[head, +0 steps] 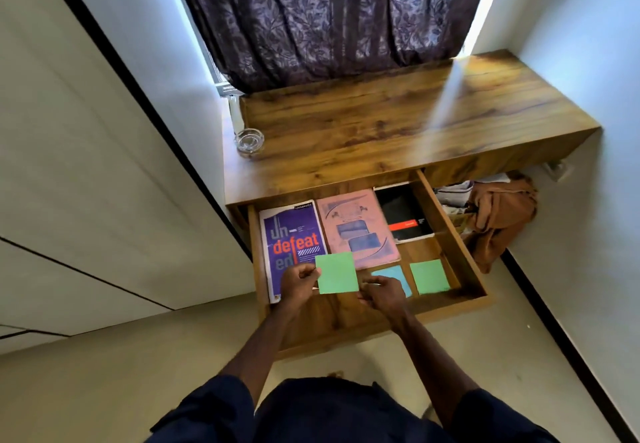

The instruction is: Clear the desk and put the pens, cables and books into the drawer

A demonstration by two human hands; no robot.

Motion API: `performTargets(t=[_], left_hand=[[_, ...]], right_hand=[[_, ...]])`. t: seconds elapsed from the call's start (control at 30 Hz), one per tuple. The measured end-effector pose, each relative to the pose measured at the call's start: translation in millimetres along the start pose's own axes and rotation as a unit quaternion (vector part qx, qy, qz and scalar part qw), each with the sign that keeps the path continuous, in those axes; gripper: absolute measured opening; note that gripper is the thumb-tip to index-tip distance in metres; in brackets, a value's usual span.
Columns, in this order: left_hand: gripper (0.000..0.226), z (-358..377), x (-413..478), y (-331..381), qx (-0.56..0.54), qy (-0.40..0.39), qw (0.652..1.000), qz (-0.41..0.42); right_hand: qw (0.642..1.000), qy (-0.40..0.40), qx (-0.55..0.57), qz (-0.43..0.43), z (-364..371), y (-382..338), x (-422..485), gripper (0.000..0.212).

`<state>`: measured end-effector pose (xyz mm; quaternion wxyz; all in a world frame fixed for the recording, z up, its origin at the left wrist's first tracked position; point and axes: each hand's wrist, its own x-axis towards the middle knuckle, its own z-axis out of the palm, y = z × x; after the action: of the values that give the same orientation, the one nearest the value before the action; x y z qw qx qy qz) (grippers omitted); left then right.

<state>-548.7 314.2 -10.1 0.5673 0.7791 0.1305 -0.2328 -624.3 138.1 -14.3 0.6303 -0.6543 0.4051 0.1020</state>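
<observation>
1. The left hand (pixel 299 281) pinches a green paper square (pixel 336 272) over the open drawer (pixel 450 304).
2. The right hand (pixel 382 293) curls its fingers just right of the square; I cannot tell whether they grip it.
3. Three books (pixel 356 228) lie inside, at the far end.

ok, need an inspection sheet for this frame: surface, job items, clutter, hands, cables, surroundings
Surface: wooden desk top, with a glass dish at its left end; the drawer below it is pulled open.
Job's things: purple book, pink book and black book lie flat side by side in the drawer; no pens seen.
Clutter: blue pad and green pad lie at the drawer's front right.
Hands: left hand pinches the left edge of the held green pad; right hand is curled at its lower right corner, contact unclear.
Cables: nothing seen.
Surroundings: patterned curtain behind the desk; brown cloth heaped under its right side.
</observation>
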Motion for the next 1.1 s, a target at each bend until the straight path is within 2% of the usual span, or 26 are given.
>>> performTargets(t=[0.23, 0.47, 0.77, 0.87, 0.93, 1.0, 1.03, 1.1], left_hand=[[0.035, -19.8, -2.2, -24.4, -0.025, 0.035, 0.995, -0.086], [0.033, -19.9, -5.7, -39.0, -0.004, 0.009, 0.985, -0.173], [0.037, -24.7, -3.8, -45.7, 0.191, 0.013, 0.967, -0.166], [0.050, -26.8, -9.5, -41.8, 0.345, 0.009, 0.934, -0.095], [0.048, -24.4, -14.5, -38.5, 0.404, 0.012, 0.914, -0.039], [0.039, -17.0, -21.1, -33.9, 0.370, 0.023, 0.929, -0.016], [0.036, -11.4, -22.5, -32.9, 0.312, 0.018, 0.950, -0.019], [0.039, 4.0, -29.1, -30.6, 0.124, -0.039, 0.986, -0.106]], right_hand=[[1.000, 0.017, -0.021, -0.009, 15.4, 6.2, -5.2, 0.023], [1.000, 0.028, -0.008, -0.012, 15.2, 12.2, -9.0, 0.019], [0.998, 0.039, -0.039, -0.007, 8.9, 17.0, -12.1, 0.016], [0.998, 0.043, -0.043, -0.011, 3.8, 17.4, -10.3, 0.015], [0.998, 0.052, -0.043, -0.017, -1.2, 19.6, -10.3, 0.014], [0.996, 0.072, -0.045, -0.016, -8.4, 25.1, -13.2, 0.014], [0.996, 0.084, -0.040, -0.008, -13.0, 30.0, -14.4, 0.016], [0.995, 0.099, 0.005, 0.032, -23.6, 42.6, -16.2, 0.023]])
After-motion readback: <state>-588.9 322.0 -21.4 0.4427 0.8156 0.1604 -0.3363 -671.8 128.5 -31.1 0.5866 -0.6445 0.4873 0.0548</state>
